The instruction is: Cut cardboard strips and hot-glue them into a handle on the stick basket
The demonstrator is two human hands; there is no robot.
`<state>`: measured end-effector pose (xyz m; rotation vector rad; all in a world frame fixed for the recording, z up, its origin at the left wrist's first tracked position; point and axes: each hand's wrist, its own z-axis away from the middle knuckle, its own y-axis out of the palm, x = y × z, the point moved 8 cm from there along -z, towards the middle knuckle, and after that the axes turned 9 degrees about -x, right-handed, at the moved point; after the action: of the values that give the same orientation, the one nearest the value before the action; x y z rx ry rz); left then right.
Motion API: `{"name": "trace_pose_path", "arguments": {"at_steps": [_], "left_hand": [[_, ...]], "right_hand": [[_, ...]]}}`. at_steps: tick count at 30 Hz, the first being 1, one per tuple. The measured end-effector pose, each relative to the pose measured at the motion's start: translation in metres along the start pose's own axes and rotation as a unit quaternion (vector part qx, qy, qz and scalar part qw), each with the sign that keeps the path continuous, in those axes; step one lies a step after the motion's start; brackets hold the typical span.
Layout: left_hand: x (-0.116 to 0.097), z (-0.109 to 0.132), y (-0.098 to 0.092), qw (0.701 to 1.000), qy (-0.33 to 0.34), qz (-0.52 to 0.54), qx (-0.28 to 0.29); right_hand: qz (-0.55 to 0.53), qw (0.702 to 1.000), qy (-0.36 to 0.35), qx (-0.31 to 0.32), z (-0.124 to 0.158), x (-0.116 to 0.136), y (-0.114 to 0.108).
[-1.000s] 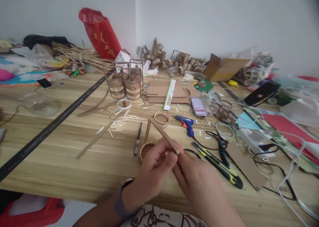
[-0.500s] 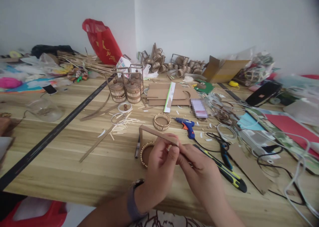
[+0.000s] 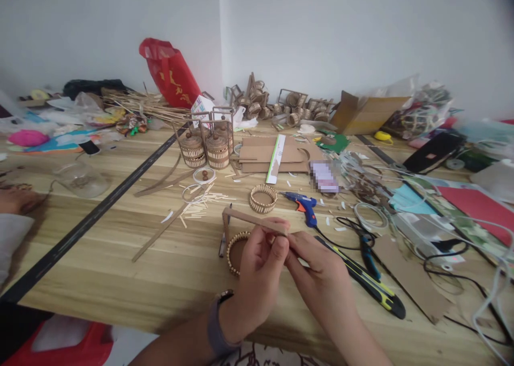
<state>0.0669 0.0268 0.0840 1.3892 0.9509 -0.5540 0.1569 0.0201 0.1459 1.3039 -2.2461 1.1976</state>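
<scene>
My left hand [image 3: 263, 275] is closed on a folded brown cardboard strip [image 3: 252, 219], thumb and fingers pinching it near its right-hand corner. My right hand [image 3: 323, 280] is closed at the same corner, fingertips touching those of the left; its grip on the strip is partly hidden. From there the strip runs left to a bend and drops toward the table. Beneath it, a round tray edged with short pale sticks [image 3: 232, 261] is half covered by my left hand. Just beyond lies a second stick-walled round tray [image 3: 263, 199], with a blue glue gun [image 3: 305, 208] to its right.
A utility knife [image 3: 371, 288] and pliers [image 3: 368, 256] lie right of my hands, among cables. Small lidded baskets in frames [image 3: 217, 152] stand behind, beside cardboard sheets [image 3: 255, 151] with a ruler [image 3: 276, 159]. Another person's hand [image 3: 18, 199] rests at the far left.
The view has shifted slightly, so the table things sit a little lower and farther right. More of the other person's hand and sleeve shows at left. My hands keep hold of the strip.
</scene>
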Motion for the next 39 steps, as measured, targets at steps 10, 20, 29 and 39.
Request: {"name": "trace_pose_path", "arguments": {"at_steps": [10,20,29,39], "left_hand": [[-0.013,0.005,-0.003,0.988,0.005,-0.142,0.062],[-0.093,0.048,-0.003,0.846,0.285,-0.401,0.207],[-0.122,0.019,0.065,0.524,0.509,-0.649,0.213],[-0.097,0.014,0.079,0.451,0.502,-0.674,0.300]], "right_hand": [[-0.020,0.999,0.000,0.024,-0.012,-0.010,-0.006],[-0.074,0.991,-0.016,0.107,-0.023,-0.015,-0.003],[-0.101,0.985,-0.032,0.139,-0.023,-0.012,0.001],[-0.114,0.986,-0.040,0.117,-0.024,-0.013,0.000]]}}
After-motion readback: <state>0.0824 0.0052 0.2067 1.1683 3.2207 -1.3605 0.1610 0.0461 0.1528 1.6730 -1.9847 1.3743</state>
